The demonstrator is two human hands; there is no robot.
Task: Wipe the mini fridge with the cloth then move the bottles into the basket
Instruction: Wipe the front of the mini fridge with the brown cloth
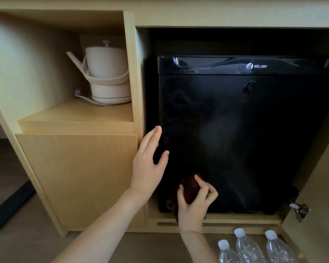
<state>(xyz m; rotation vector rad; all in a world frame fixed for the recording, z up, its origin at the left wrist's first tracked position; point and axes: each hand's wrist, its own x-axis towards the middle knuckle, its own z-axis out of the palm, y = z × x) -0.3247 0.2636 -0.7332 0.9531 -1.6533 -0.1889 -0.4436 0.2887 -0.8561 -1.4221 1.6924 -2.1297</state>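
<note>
A black mini fridge [245, 133] with its door closed stands inside a wooden cabinet. My right hand [194, 204] grips a dark brown cloth [189, 186] and holds it against the lower left corner of the fridge door. My left hand [149, 160] is open, fingers straight, at the left edge of the fridge door beside the cabinet post. Three clear plastic bottles with white caps stand on the floor at the bottom right: one bottle [226, 251] in front, a second bottle [247, 245] in the middle and a third bottle [277, 247] to the right. No basket is in view.
A cream electric kettle [106, 73] with its cord sits on a shelf in the left compartment. The wooden cabinet post [135, 82] divides the shelf from the fridge bay. A metal hinge [299, 210] juts out at the lower right beside the open cabinet door.
</note>
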